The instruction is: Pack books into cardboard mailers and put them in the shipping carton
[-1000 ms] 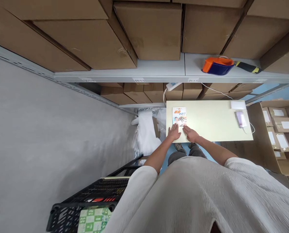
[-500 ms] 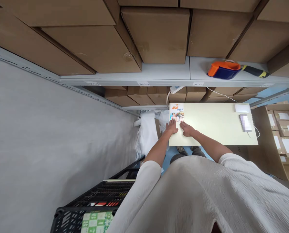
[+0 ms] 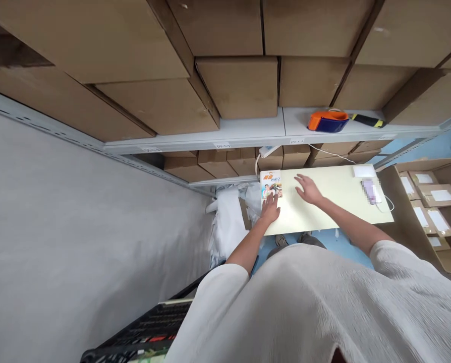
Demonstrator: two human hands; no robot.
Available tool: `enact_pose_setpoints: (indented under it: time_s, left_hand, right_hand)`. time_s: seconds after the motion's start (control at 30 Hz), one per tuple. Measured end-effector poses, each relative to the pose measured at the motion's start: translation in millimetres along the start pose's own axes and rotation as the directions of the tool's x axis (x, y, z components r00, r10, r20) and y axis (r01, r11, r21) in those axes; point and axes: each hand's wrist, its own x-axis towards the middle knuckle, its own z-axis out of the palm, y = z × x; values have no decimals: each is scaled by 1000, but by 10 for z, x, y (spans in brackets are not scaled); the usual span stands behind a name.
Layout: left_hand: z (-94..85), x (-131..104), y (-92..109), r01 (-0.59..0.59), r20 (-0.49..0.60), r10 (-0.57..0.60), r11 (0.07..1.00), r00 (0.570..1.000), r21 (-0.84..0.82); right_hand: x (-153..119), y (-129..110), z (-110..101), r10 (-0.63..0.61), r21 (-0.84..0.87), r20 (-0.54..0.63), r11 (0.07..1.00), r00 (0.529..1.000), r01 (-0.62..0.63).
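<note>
A book with a colourful cover lies at the left end of the pale yellow table. My left hand rests at the book's lower edge, fingers apart, with the fingertips on the cover. To the right of the book, my right hand is over the table with spread fingers and nothing in it. A white box and a blurred pale device with a cable lie at the table's right end.
Above the table, a grey shelf bears cardboard boxes, an orange and blue tool and a black-yellow handle. An open carton stands right; a black crate is lower left, beside a grey wall.
My right hand has moved right, away from the book, and its fingers are now spread wider. My left hand remains at the book's lower edge. The camera view has shifted.
</note>
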Motion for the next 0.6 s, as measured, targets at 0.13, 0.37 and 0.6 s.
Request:
enact_pose_setpoints:
  time_s: [0.13,0.37,0.6]
  left_hand:
    - [-110,-22,251,-63,-86,58,997,995,-54]
    - [-326,-73,657,-91,-170,76,993,983,-79]
    - [-326,-185,917,-37,-157,33,999,987,-22]
  right_hand:
    - [205,327,-961,29,-109,-366,991,930,-74]
    - [707,584,-2078,34,-282,-473,941,881,-187]
    - [975,708,-2214,-1,-308,-435,940,900,-148]
